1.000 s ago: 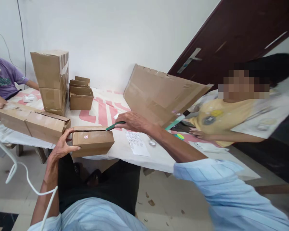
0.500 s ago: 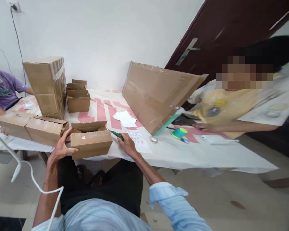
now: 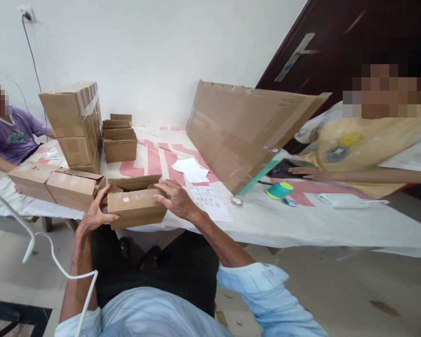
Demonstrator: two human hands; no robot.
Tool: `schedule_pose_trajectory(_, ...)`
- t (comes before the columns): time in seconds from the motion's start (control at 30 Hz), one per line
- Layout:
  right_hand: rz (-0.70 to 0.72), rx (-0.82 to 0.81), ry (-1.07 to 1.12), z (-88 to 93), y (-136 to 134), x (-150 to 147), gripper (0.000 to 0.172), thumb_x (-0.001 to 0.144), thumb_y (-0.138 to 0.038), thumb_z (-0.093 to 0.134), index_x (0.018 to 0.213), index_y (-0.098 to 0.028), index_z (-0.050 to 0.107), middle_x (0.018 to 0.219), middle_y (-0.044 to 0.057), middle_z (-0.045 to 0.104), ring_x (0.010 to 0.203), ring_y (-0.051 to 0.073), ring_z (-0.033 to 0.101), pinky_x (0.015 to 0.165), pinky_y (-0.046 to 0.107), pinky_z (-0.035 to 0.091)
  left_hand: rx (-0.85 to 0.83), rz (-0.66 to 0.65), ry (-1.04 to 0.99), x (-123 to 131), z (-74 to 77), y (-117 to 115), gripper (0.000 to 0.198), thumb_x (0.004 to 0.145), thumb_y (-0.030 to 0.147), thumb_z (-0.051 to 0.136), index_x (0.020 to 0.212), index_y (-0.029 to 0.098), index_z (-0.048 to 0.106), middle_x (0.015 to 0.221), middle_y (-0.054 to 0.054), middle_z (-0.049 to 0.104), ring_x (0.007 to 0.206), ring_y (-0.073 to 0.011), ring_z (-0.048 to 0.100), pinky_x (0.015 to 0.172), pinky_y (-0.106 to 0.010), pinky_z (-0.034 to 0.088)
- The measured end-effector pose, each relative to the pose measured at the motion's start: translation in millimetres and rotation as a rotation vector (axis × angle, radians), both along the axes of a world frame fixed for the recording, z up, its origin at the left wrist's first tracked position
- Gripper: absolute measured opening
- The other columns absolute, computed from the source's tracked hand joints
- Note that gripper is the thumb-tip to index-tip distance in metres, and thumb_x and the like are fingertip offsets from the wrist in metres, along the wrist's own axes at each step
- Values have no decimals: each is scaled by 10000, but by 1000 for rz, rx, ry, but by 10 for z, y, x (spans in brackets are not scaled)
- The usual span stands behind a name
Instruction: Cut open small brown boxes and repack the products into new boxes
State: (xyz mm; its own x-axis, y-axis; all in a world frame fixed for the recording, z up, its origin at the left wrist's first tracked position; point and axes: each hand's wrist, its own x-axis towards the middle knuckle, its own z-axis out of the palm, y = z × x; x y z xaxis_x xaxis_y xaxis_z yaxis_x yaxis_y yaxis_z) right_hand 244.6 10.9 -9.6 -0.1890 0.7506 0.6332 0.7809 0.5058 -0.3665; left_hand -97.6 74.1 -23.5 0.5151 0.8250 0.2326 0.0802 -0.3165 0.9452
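Observation:
A small brown cardboard box (image 3: 136,206) with open top flaps and a small sticker on its front stands at the near edge of the table (image 3: 301,224). My left hand (image 3: 97,210) grips its left end, thumb on the front. My right hand (image 3: 175,199) rests on the box's right top corner with fingers curled. A bit of the green-handled tool (image 3: 169,197) shows under them. A sheet of small stickers (image 3: 208,199) lies just right of that hand.
Two long boxes (image 3: 56,182) lie left of mine, a tall taped carton (image 3: 77,124) and open small boxes (image 3: 119,140) behind. A large flat cardboard sheet (image 3: 245,131) leans at the back. White papers (image 3: 191,169), a teal tape roll (image 3: 279,190). Two other people sit at either side.
My right hand, with the green tool, came back from the table beside the sticker sheet onto the box's right top corner. The box's top flap now stands open. My left hand kept its hold.

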Motion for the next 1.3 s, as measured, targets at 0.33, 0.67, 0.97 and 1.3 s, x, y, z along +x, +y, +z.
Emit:
schedule_pose_trajectory(0.33, -28, 271, -211, 42, -579, -241, 139, 1009, -153, 626, 937, -238, 709, 959, 83, 711, 923, 239, 634, 851, 401, 524, 46, -27, 40, -48, -49, 43, 1247, 634, 484, 1000, 1694, 265, 381, 1767, -144, 324, 1620, -461, 331, 1273, -587, 425)
schedule_pose_trajectory(0.67, 77, 195, -181, -77, -728, -333, 105, 1025, -225, 647, 937, -224, 704, 1019, 95, 734, 960, 238, 656, 867, 393, 537, -120, -138, -78, -115, -20, 24, 1190, 695, 452, 945, 1714, 295, 352, 1750, -123, 405, 1623, -446, 350, 1306, -622, 354)
schedule_pose_trajectory(0.97, 117, 12, -368, 262, -293, -351, 219, 1056, -183, 570, 1071, -219, 786, 1115, 87, 800, 1044, 244, 681, 943, 399, 534, -130, -7, -20, -40, 49, -65, 1214, 712, 555, 926, 1721, 229, 335, 1734, -152, 434, 1591, -461, 404, 1280, -586, 410)
schedule_pose_trajectory(1.3, -247, -160, -819, 656, -178, -129, 205, 947, -387, 796, 942, -183, 775, 942, 156, 781, 1107, 342, 614, 946, 448, 433, -43, 20, 63, -8, -44, -17, 1183, 737, 567, 899, 1723, 256, 324, 1768, -130, 367, 1598, -429, 401, 1240, -528, 478)
